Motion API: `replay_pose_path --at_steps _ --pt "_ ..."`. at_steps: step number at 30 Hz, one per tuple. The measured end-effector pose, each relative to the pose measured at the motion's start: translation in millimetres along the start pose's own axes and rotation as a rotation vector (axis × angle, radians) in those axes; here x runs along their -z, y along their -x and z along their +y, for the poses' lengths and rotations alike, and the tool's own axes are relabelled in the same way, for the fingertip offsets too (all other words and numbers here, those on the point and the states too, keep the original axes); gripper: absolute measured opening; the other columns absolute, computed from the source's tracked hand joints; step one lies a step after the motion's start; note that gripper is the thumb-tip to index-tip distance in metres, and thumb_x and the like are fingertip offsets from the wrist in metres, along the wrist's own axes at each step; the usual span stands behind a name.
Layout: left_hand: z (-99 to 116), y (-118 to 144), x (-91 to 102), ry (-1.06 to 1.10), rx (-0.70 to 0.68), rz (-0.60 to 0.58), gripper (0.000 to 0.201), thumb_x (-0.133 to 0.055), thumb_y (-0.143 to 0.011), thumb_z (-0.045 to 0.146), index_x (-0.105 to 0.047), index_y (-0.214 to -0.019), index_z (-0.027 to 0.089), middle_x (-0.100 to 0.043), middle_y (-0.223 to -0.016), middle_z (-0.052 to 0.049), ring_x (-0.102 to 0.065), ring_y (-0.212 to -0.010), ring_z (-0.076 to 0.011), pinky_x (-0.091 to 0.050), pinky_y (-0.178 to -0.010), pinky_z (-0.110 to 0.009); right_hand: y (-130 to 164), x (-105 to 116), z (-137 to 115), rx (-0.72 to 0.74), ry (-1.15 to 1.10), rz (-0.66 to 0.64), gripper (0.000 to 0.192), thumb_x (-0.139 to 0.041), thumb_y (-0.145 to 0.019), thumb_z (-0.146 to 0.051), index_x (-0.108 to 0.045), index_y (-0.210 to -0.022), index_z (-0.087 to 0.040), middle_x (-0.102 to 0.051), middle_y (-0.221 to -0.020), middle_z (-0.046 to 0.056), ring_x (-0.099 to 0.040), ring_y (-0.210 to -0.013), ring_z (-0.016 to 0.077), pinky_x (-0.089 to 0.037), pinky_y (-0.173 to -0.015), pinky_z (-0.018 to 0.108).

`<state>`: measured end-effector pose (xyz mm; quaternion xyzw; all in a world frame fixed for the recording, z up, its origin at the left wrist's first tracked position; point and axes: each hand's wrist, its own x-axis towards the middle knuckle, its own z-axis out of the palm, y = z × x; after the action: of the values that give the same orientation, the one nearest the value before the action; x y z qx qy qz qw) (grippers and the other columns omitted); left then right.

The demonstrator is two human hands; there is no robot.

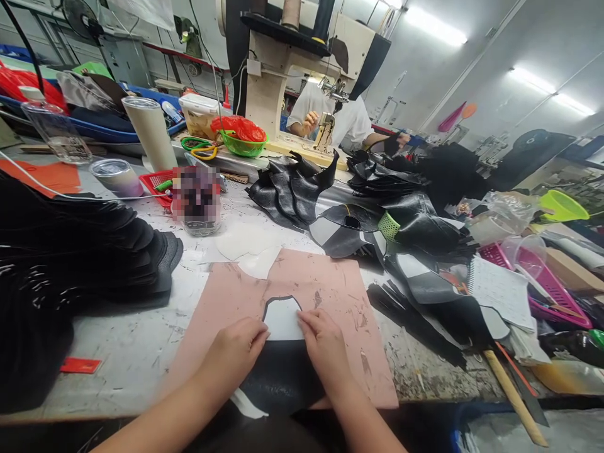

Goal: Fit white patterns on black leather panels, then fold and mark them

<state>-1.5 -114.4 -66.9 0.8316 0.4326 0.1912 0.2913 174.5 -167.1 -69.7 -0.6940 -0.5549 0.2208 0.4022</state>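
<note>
A black leather piece (283, 371) lies on the pink work mat (207, 314), its lower end hanging toward the table's front edge. White backing (283, 321) covers its narrow upper end, leaving a thin black border around the curved top. My left hand (240, 346) pinches the left edge of that white-backed end between thumb and fingertips. On the opposite edge, my right hand (323, 340) pinches it the same way. A white sheet (257, 259) with a curved outline overlaps the mat's far edge.
A tall stack of black leather pieces (113, 251) stands at left. More black pieces (292, 189) lie beyond the mat and rightward. A sewing machine (267, 82) stands behind, with another person (311, 107) beyond it. A wooden-handled tool (514, 396) lies front right.
</note>
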Motion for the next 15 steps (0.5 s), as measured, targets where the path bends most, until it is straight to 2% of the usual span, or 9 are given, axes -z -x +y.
replay_pose_path --at_steps 10,15 --pt "0.0 -4.3 0.2 -0.047 0.006 -0.025 0.022 -0.041 -0.082 0.022 -0.061 -0.074 0.020 -0.065 -0.071 -0.001 -0.060 -0.067 -0.0148 -0.044 -0.064 -0.024 -3.6 -1.2 0.8 0.016 0.124 -0.031 0.026 -0.043 -0.084 -0.020 -0.068 -0.090 -0.021 -0.059 -0.081 0.005 -0.058 -0.074 0.0167 -0.047 -0.068 0.027" --pt "7.1 -8.3 5.3 -0.183 0.023 -0.143 0.024 -0.039 -0.083 0.018 -0.058 -0.070 0.018 -0.062 -0.069 -0.001 -0.058 -0.066 -0.0142 -0.041 -0.060 -0.024 -4.0 -2.3 1.3 0.102 0.357 -0.028 0.025 -0.041 -0.085 -0.018 -0.066 -0.085 -0.021 -0.057 -0.079 0.005 -0.054 -0.070 0.0163 -0.045 -0.063 0.027"
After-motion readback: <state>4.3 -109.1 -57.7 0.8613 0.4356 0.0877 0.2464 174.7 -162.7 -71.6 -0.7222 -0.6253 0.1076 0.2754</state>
